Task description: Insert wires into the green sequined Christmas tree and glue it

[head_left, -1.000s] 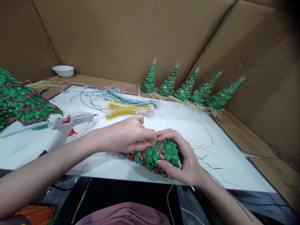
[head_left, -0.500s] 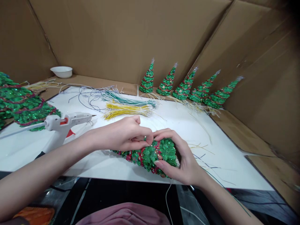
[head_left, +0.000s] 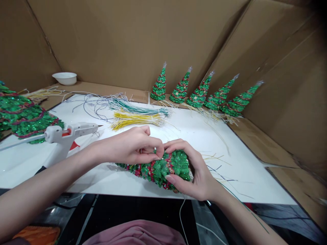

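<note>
A small green glittery Christmas tree (head_left: 159,170) with red garland lies on its side at the table's near edge, its wide base to the right. My right hand (head_left: 194,170) is wrapped round the base end, thumb on the near side and fingers over the far side. Above the tree's upper side, my left hand (head_left: 139,146) is closed in a pinch, thumb and forefinger tips touching the branches. Whatever sits between those tips is too small or hidden to make out. The tree's tip is partly hidden below my left hand.
A white glue gun (head_left: 68,136) stands at the left beside larger green trees (head_left: 28,115). Bundles of yellow wires (head_left: 135,119) and green wires (head_left: 138,107) lie beyond my hands. Several small trees (head_left: 180,88) line the cardboard wall (head_left: 143,41). A white bowl (head_left: 65,79) sits back left.
The view has shifted slightly, so everything appears a little further left. My hands keep the same hold on the tree, with the left pinch still against its branches.
</note>
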`<action>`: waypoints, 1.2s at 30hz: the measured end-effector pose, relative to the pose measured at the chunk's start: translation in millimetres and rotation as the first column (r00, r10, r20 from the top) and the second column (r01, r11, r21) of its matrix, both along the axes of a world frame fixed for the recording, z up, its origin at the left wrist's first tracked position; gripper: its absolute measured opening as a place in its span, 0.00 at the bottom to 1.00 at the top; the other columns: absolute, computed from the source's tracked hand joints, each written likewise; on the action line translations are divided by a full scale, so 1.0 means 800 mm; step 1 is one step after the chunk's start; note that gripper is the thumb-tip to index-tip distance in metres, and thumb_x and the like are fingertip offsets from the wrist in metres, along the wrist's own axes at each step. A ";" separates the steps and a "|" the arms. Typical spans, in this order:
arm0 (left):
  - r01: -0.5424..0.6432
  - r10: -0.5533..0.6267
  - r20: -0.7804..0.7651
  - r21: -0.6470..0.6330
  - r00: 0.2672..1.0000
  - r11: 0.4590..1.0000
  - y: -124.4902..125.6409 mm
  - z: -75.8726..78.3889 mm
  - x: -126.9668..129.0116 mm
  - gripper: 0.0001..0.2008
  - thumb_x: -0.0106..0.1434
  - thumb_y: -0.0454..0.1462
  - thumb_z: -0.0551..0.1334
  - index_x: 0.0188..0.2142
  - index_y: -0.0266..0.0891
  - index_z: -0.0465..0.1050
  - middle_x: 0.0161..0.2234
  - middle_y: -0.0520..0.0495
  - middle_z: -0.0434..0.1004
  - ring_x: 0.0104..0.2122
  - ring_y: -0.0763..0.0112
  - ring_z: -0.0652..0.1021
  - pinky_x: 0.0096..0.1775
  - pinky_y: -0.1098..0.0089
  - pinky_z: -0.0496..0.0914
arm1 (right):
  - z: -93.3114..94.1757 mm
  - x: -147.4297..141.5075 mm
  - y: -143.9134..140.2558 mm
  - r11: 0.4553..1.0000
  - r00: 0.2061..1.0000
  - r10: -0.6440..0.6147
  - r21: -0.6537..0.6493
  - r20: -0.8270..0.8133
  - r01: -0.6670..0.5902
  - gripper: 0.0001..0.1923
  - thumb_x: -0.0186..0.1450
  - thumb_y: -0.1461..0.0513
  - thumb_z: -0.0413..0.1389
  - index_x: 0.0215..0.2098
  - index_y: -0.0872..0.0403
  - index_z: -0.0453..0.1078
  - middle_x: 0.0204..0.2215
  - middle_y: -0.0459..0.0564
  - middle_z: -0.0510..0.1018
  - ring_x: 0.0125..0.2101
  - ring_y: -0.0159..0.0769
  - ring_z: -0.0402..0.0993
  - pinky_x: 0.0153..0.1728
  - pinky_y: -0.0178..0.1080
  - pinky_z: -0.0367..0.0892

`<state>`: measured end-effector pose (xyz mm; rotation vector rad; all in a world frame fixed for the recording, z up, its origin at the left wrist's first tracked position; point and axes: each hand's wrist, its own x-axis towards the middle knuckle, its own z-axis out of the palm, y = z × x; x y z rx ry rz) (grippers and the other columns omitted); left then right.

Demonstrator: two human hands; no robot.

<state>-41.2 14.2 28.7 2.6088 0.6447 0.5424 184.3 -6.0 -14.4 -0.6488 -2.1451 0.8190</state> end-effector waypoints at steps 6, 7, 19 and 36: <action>-0.002 0.002 0.002 -0.023 1.000 1.000 0.000 0.001 0.003 0.05 0.64 0.31 0.58 0.33 0.38 0.72 0.16 0.62 0.58 0.20 0.78 0.57 0.37 0.71 0.59 | 0.000 -0.001 0.001 1.000 1.000 0.009 -0.001 -0.008 -0.009 0.21 0.56 0.64 0.61 0.47 0.50 0.62 0.43 0.51 0.71 0.44 0.41 0.70 0.46 0.44 0.66; -0.002 0.002 -0.001 -0.029 1.000 1.000 0.000 0.001 0.004 0.05 0.64 0.31 0.58 0.33 0.38 0.72 0.16 0.62 0.58 0.20 0.78 0.57 0.37 0.71 0.59 | 0.001 -0.001 0.001 1.000 1.000 0.010 0.003 -0.011 -0.010 0.21 0.56 0.64 0.61 0.47 0.50 0.62 0.43 0.51 0.71 0.44 0.41 0.70 0.46 0.43 0.66; -0.137 0.137 -0.013 0.050 0.990 0.989 -0.007 0.017 0.001 0.05 0.64 0.34 0.59 0.36 0.38 0.74 0.16 0.60 0.54 0.22 0.75 0.62 0.35 0.74 0.60 | 0.000 0.000 0.002 1.000 1.000 0.000 0.007 -0.001 0.000 0.21 0.56 0.64 0.60 0.47 0.50 0.62 0.44 0.51 0.71 0.45 0.42 0.69 0.46 0.45 0.66; -0.176 0.145 -0.153 -0.213 0.978 0.961 0.003 0.017 0.015 0.07 0.64 0.41 0.62 0.34 0.38 0.74 0.18 0.59 0.65 0.21 0.78 0.65 0.27 0.75 0.55 | -0.001 0.000 0.001 1.000 1.000 -0.013 0.007 0.008 0.013 0.20 0.56 0.63 0.60 0.46 0.49 0.62 0.42 0.50 0.71 0.43 0.42 0.69 0.44 0.45 0.67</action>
